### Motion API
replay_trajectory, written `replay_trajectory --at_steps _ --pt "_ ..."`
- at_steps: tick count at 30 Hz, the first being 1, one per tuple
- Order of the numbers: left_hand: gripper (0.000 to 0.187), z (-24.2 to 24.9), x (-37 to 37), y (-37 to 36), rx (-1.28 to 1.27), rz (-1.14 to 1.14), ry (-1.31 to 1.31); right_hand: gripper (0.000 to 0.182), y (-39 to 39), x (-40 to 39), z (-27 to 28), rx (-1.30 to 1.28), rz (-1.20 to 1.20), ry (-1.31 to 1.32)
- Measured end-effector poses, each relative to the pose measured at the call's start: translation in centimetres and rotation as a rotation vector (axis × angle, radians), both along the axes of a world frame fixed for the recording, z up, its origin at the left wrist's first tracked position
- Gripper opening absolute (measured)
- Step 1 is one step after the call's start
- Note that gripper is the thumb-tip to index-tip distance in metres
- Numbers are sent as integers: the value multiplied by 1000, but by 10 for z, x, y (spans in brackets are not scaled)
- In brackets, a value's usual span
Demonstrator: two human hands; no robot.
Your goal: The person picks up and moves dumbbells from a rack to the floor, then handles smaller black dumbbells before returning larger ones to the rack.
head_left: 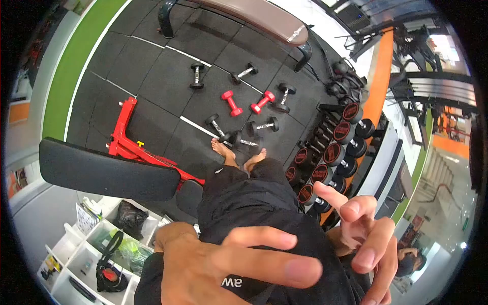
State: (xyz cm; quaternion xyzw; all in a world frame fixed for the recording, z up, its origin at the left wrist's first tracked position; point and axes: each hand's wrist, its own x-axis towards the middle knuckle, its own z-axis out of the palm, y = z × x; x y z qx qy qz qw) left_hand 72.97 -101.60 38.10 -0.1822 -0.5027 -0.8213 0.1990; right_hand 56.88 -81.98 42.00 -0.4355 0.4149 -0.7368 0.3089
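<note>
My left hand (213, 267) is raised close to the camera, back upward, with its fingers stretched to the right and nothing in them. On the right, my right hand (363, 234) is also up, palm partly showing, fingers apart and slightly bent, holding nothing. Both are in front of my black shirt (264, 244) and touch no equipment. Beyond my bare feet (223, 149), several black dumbbells with chrome handles lie on the floor, one dumbbell (249, 142) right by my toes. Two red dumbbells, a left one (232, 103) and a right one (262, 102), lie among them.
A dumbbell rack (325, 152) stands on the right. To the left is a red-framed bench (109, 170) with a black pad. A brown bench (249, 15) crosses the far side of the black tiled floor (162, 96). White shelving (84, 256) with bags sits lower left.
</note>
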Motion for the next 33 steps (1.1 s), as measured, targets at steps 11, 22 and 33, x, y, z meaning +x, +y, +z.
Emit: replay_trajectory --at_steps 11,22,33 --pt "38 7 -15 36 20 -123 151 8 61 55 21 221 -292 -184" --pt "42 20 -4 113 42 -62 150 55 51 40 -35 -434 -192 71" --pt "46 10 9 50 91 -32 147 46 -19 33 -26 -326 -152 126"
